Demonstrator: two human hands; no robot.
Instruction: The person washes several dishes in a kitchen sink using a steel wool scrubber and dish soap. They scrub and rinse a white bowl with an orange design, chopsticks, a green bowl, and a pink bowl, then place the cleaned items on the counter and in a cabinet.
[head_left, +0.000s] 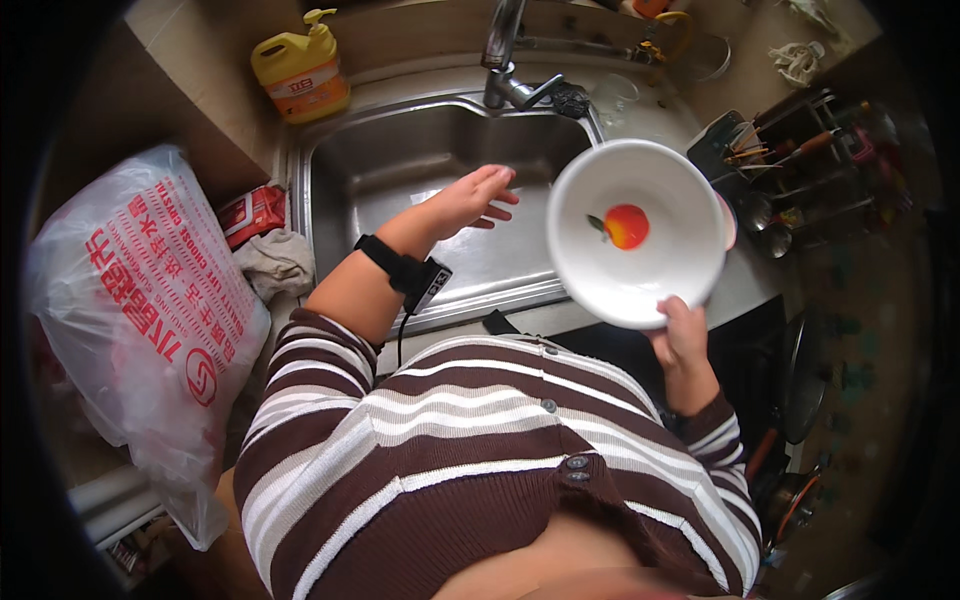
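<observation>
My right hand grips the near rim of a white round bowl, its thumb over the edge. The bowl is tilted so that its inside shows, with a red-orange fruit design and a leaf near the middle. It is held at the right side of a steel sink, partly over the counter. Above the sink basin, my left hand reaches out with its fingers apart and holds nothing. A black strap with a small device is around my left forearm.
Behind the sink stands a faucet, with a dark scrubber beside it. A yellow pump bottle is at the back left. A full plastic bag, a red packet and a cloth lie left; utensils hang right.
</observation>
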